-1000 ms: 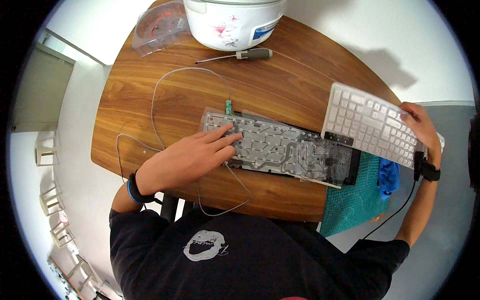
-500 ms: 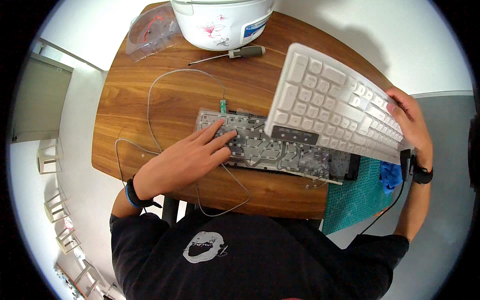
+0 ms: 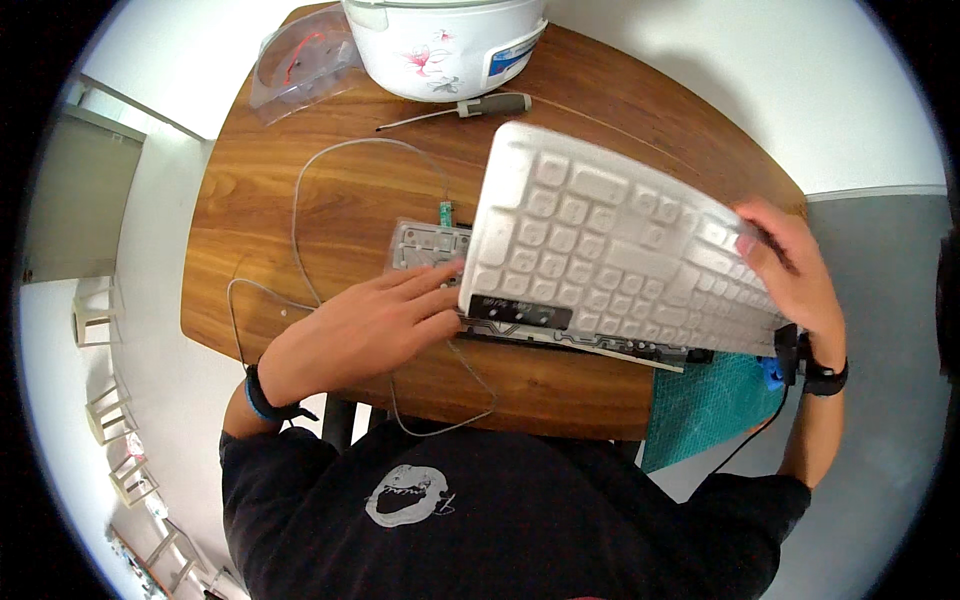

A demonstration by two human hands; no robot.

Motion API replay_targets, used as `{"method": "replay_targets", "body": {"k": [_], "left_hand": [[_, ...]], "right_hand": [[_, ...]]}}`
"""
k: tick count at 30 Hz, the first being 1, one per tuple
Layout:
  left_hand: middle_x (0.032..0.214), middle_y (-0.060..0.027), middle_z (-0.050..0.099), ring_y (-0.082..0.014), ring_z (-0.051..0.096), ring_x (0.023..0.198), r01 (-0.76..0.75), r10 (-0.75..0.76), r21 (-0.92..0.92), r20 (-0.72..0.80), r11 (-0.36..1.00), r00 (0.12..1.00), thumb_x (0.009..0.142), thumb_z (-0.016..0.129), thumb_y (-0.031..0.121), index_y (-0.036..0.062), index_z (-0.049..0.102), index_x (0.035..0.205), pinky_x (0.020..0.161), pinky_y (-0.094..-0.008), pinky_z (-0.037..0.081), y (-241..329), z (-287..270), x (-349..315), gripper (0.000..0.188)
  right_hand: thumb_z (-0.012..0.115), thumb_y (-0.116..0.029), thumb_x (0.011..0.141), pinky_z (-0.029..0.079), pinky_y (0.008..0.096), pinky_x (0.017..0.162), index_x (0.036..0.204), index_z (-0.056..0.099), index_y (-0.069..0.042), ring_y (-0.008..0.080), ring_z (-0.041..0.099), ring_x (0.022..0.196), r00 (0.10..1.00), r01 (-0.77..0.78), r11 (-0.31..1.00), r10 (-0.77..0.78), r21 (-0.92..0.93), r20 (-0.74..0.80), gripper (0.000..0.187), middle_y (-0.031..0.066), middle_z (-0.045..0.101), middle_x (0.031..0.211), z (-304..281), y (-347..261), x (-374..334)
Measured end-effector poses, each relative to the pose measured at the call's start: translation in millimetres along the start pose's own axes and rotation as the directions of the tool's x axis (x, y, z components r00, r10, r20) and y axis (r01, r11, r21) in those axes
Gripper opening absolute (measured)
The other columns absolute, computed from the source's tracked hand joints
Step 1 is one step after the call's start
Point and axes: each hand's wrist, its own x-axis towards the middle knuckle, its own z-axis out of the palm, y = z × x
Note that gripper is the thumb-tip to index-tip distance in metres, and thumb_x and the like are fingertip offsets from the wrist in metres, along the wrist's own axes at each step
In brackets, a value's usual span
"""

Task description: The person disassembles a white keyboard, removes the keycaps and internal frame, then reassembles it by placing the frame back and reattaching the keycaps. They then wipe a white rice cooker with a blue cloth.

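Note:
My right hand (image 3: pixel 797 272) grips a white keyboard top (image 3: pixel 615 255) with its keys at the far right end. The top is tilted and held above the opened keyboard base, hiding most of it. A clear membrane sheet with printed traces (image 3: pixel 425 243) shows at the base's left end and along its near edge. My left hand (image 3: pixel 370 325) lies with fingers stretched out over the left part of this sheet. Its fingertips meet the top's left edge, partly hidden there. A small green circuit board (image 3: pixel 446 213) sticks out behind the base, joined to a grey cable (image 3: pixel 297 205).
A screwdriver (image 3: pixel 490 104) lies across the back of the wooden table (image 3: pixel 240 200), before a white flower-printed appliance (image 3: pixel 420 50). Clear plastic packaging (image 3: pixel 300 75) sits at the back left. A green mat (image 3: pixel 700 410) and a blue cloth (image 3: pixel 771 372) are at the right.
My right hand has brought the white keyboard top left and nearer, covering more of the membrane sheet. My left hand's fingers have drawn back slightly toward me.

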Motion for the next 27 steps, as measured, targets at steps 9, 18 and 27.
{"method": "replay_targets", "body": {"k": [9, 18, 27], "left_hand": [[0.104, -0.009, 0.073, -0.0332, 0.077, 0.1, -0.036, 0.084, -0.252, 0.185, 0.967, 0.979, 0.098, 0.068, 0.01, 0.0063, 0.066, 0.121, 0.074, -0.0453, 0.063, 17.2, -41.7, -24.9, 0.024], [0.112, -0.0066, 0.076, -0.0291, 0.077, 0.102, 0.005, -0.025, -0.162, -0.12, 0.987, 0.993, 0.095, 0.072, 0.01, 0.0103, 0.077, 0.128, 0.08, -0.0409, 0.064, 2.1, -32.4, -28.0, 0.033], [0.108, -0.007, 0.074, -0.0309, 0.075, 0.1, 0.121, -0.143, -0.113, -0.208, 0.986, 0.968, 0.097, 0.078, 0.011, 0.0084, 0.077, 0.125, 0.083, -0.043, 0.063, -6.7, -21.4, -14.1, 0.028]], "right_hand": [[0.069, -0.024, 0.11, 0.056, 0.0394, 0.075, 0.124, 0.073, -0.002, 0.0267, 0.073, 0.083, 0.98, -0.06, 0.992, 0.038, 0.108, 0.196, 0.026, 0.0177, 0.077, 0.098, 72.3, -18.8, 48.4], [0.068, -0.037, 0.11, 0.059, 0.0529, 0.089, 0.132, 0.066, -0.011, 0.0451, 0.078, 0.103, 0.953, -0.106, 0.978, 0.049, 0.178, 0.298, 0.035, 0.0229, 0.081, 0.111, 150.2, -26.6, 81.9], [0.071, -0.031, 0.109, 0.059, 0.0531, 0.094, 0.132, 0.064, -0.009, 0.0472, 0.074, 0.109, 0.989, 0.003, 0.989, -0.025, 0.145, 0.146, 0.032, 0.0228, 0.076, 0.119, 166.5, -24.1, 72.2]]}}
